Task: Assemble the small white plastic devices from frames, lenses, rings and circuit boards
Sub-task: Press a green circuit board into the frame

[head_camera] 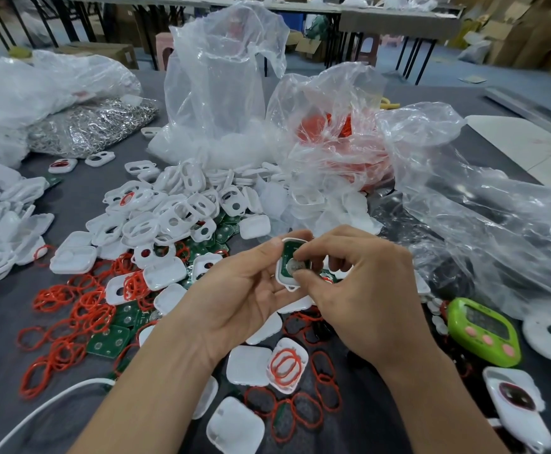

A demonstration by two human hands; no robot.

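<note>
My left hand (235,290) holds a small white device shell (288,279) palm up, thumb on its upper edge. A green circuit board (290,253) with a round silver cell lies inside the shell. My right hand (362,290) pinches the board's right side, its fingertips over the cell. A heap of white frames (169,211) lies beyond on the grey table (71,198). Red rings (81,309) are scattered to the left and below. Loose green circuit boards (108,342) lie among them. White covers (248,365) lie under my wrists.
Clear plastic bags (221,77) with white and red parts stand behind the heap. A bag of metal key rings (94,126) is at back left. A green timer (483,332) sits at right. A white cable (48,407) runs at lower left.
</note>
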